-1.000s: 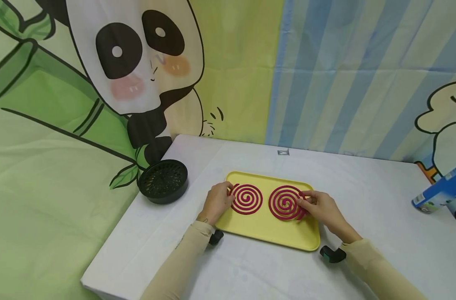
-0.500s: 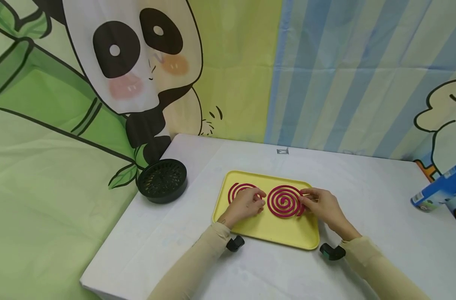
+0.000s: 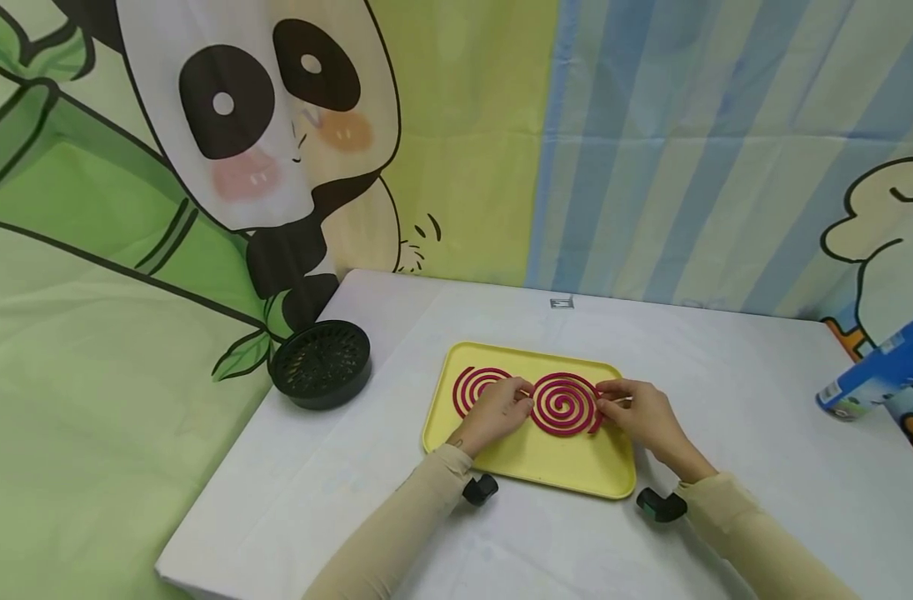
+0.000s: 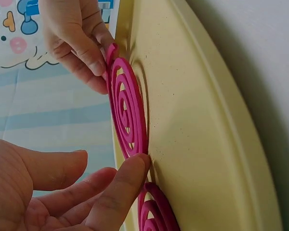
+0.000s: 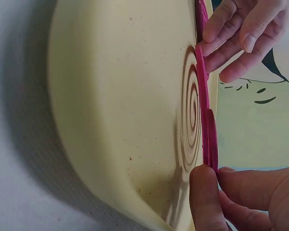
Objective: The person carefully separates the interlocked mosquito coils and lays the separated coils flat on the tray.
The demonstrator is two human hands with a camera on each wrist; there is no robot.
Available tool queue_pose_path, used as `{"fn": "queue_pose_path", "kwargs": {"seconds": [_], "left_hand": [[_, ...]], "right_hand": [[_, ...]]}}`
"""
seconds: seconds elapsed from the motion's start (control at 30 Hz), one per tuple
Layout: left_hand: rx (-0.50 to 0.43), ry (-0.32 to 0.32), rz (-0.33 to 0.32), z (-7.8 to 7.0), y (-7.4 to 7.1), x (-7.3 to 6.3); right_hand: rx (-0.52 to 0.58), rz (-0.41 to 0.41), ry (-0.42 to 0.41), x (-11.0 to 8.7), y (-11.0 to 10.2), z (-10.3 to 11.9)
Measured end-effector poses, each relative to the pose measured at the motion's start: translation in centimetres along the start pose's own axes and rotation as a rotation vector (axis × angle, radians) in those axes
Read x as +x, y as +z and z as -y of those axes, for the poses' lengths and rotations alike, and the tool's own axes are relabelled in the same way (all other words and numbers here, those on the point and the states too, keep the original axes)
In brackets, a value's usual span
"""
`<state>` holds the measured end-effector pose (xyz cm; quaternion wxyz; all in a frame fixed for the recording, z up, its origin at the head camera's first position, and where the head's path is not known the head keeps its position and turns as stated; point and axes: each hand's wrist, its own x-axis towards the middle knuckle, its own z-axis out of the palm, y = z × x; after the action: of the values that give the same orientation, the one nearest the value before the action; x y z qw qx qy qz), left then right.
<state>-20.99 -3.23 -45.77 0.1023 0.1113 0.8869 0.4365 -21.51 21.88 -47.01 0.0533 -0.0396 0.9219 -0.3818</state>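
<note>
Two magenta spiral mosquito coils are at a yellow tray (image 3: 550, 471). My right hand (image 3: 644, 421) pinches the outer edge of the right-hand coil (image 4: 140, 120) between thumb and finger. That coil stands a little off the tray, casting a spiral shadow beneath. On the opposite edge of the same coil, my left hand (image 3: 497, 414) touches with one fingertip, as the left wrist view shows; its thumb is apart. The left-hand coil (image 4: 160, 198) is partly hidden under my left hand in the head view.
A black round dish (image 3: 321, 393) with a slotted inside stands at the table's left edge. Toward the right edge is a blue can (image 3: 876, 371). A patterned curtain (image 3: 471, 167) hangs behind the white table (image 3: 336, 500).
My left hand has left the outer side of the left-hand coil, crossed over it to the right, and now touches the right-hand coil. The right hand stays at its coil's edge.
</note>
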Motion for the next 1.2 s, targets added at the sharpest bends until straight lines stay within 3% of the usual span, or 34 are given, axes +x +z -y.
{"fn": "queue_pose_path", "kwargs": {"seconds": [0.9, 1.2], "left_hand": [[-0.015, 0.006, 0.002, 0.5, 0.0, 0.2], [-0.037, 0.033, -0.003, 0.6, -0.9, 0.3]], "right_hand": [[-0.095, 0.121, 0.0, -0.4, 0.1, 0.5], [-0.031, 0.127, 0.003, -0.6, -1.4, 1.0]]}}
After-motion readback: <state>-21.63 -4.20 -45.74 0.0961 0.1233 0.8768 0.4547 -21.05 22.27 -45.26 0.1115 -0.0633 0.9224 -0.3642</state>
